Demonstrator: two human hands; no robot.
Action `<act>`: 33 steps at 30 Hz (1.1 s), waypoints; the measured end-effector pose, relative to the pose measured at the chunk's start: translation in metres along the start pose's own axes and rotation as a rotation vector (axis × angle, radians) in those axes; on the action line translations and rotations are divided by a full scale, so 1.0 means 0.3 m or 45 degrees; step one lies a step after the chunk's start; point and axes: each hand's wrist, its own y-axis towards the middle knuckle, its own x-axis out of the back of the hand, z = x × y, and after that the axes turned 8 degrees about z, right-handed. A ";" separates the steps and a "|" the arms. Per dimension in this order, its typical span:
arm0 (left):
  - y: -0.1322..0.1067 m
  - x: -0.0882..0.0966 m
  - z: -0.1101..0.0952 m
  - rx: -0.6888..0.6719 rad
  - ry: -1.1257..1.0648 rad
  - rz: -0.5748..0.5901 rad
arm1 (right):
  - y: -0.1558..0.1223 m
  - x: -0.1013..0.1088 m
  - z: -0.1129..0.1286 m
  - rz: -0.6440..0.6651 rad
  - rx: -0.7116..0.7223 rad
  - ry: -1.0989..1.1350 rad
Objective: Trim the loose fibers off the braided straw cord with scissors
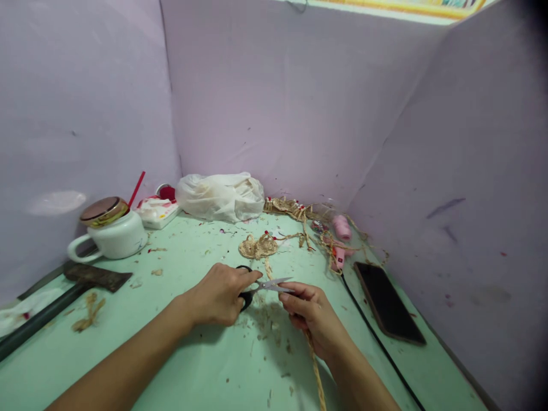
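My left hand (218,294) is closed around the black handles of a small pair of scissors (259,285). The scissor blades stand apart and point right, beside the fingers of my right hand. My right hand (308,308) pinches a braided straw cord (315,365), which hangs down toward the front edge of the view. Beyond the blades the cord runs up to a coiled straw piece (258,246) with small red beads, lying flat on the table. Whether the blades touch the cord I cannot tell.
On the green table (192,365) lie a hammer (96,277), a white mug (115,237) with a lid, and a white plastic bag (220,197). At right are a pink glue gun (339,254), its black cable, pink thread (341,227) and a phone (389,302). Straw scraps are scattered about.
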 end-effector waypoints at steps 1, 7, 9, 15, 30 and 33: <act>0.000 0.001 0.000 0.002 -0.019 0.000 | -0.001 0.000 0.000 0.018 0.007 -0.002; -0.003 0.007 0.005 -0.019 -0.177 -0.042 | 0.000 0.006 -0.005 0.016 0.039 0.012; 0.000 0.006 0.010 -0.011 -0.343 -0.113 | 0.002 0.006 -0.006 -0.012 0.037 0.041; 0.039 -0.005 0.020 0.297 -1.313 -0.448 | 0.005 0.001 -0.010 -0.067 0.063 0.003; 0.054 0.007 -0.003 0.623 -1.784 -0.558 | 0.007 -0.006 -0.029 -0.159 0.116 -0.324; 0.059 -0.014 0.002 0.650 -2.000 -0.480 | 0.003 -0.010 -0.035 -0.078 0.132 -0.347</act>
